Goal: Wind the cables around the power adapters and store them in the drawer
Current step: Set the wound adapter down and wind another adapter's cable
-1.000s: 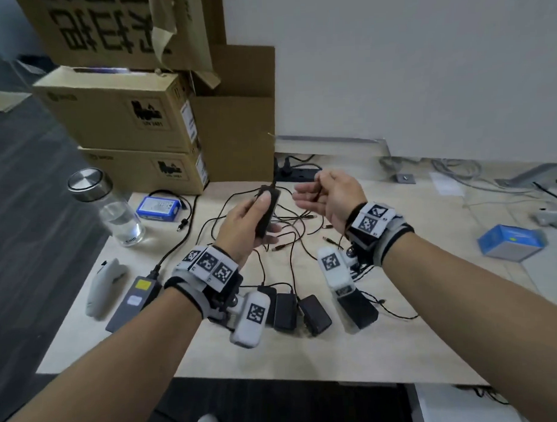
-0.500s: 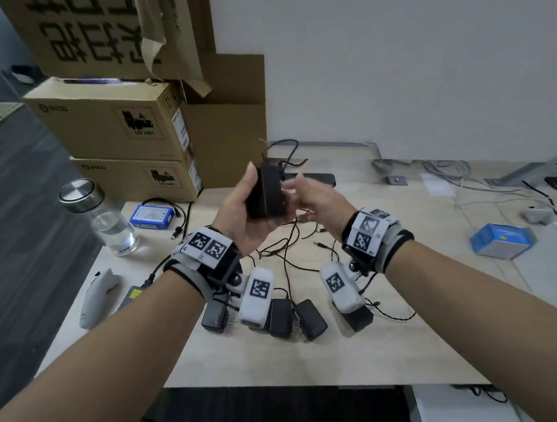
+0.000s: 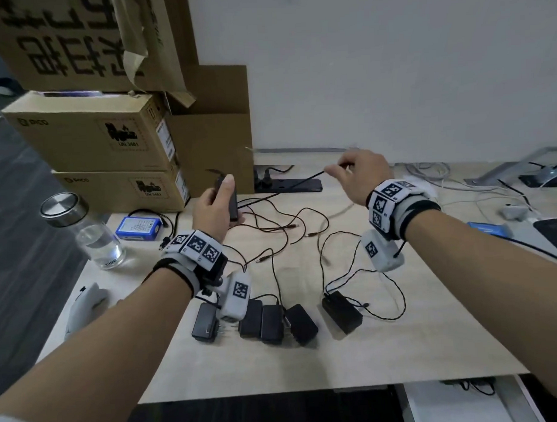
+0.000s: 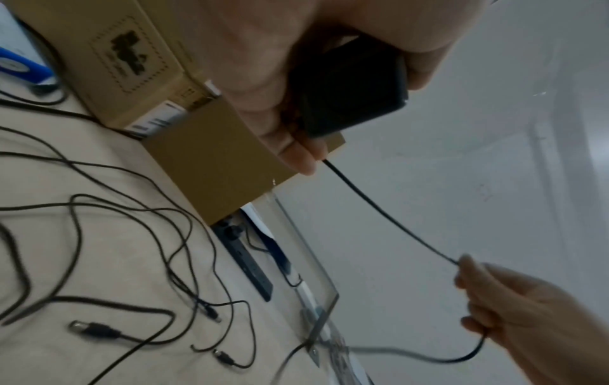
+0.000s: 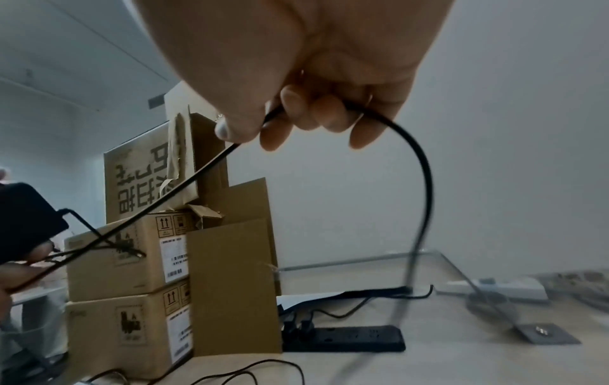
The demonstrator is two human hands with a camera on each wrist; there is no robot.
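My left hand (image 3: 212,210) grips a black power adapter (image 3: 232,201) (image 4: 349,88) upright above the desk. Its thin black cable (image 3: 289,186) (image 4: 385,211) runs taut to my right hand (image 3: 361,173), which pinches it between thumb and fingers (image 5: 296,114). The cable's slack end loops down from that hand (image 5: 425,187). Several more black adapters (image 3: 262,318) lie in a row near the desk's front edge, one (image 3: 341,311) a little to the right. Their loose cables (image 3: 284,232) tangle across the middle of the desk.
Stacked cardboard boxes (image 3: 101,135) stand at the back left. A black power strip (image 3: 289,183) lies by the wall. A glass bottle (image 3: 82,230), blue battery pack (image 3: 139,227) and white device (image 3: 85,307) sit left. A blue box (image 3: 489,228) and white cables lie right.
My hands, close together at the adapter before, have parted. The right hand has drawn the cable out to the right until taut, and the left hand with the adapter has moved slightly left and down.
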